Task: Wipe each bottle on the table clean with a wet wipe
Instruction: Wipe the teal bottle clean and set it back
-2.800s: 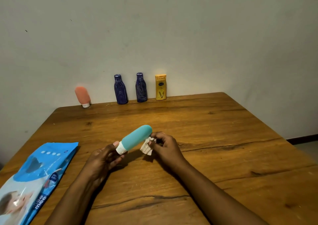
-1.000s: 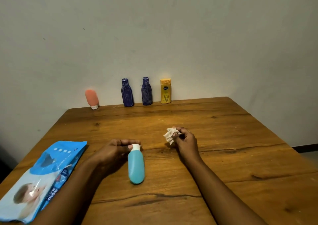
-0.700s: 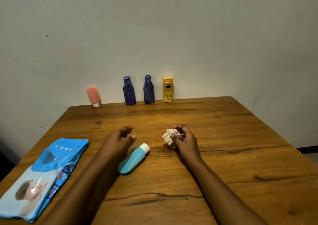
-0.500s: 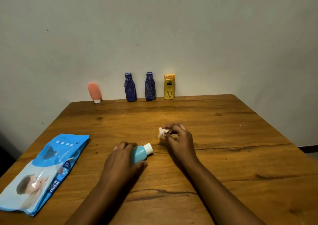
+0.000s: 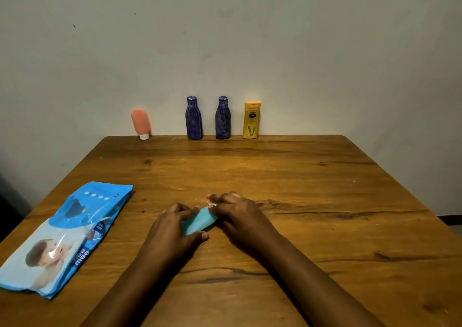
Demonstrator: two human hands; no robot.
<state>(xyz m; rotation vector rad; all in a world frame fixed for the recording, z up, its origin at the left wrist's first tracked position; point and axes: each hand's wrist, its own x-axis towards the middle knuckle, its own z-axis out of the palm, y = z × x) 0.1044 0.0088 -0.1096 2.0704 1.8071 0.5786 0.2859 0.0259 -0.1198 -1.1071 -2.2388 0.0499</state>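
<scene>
A teal bottle (image 5: 200, 220) lies on its side near the middle of the wooden table (image 5: 312, 201). My left hand (image 5: 175, 229) grips its lower body. My right hand (image 5: 240, 214) covers the cap end and pinches a crumpled white wet wipe (image 5: 212, 203), of which only a small bit shows above the fingers. The cap is hidden. Along the back edge by the wall stand a salmon tube (image 5: 141, 124), two dark blue bottles (image 5: 194, 118) (image 5: 223, 118) and a yellow bottle (image 5: 252, 120).
A blue wet-wipe pack (image 5: 65, 236) lies flat at the left front of the table. The wall runs right behind the row of bottles. The table's right edge slants down past the right arm.
The teal bottle was laid on the table and let go for a moment. My left hand then took it again, and my right hand brought the wipe onto its cap end.
</scene>
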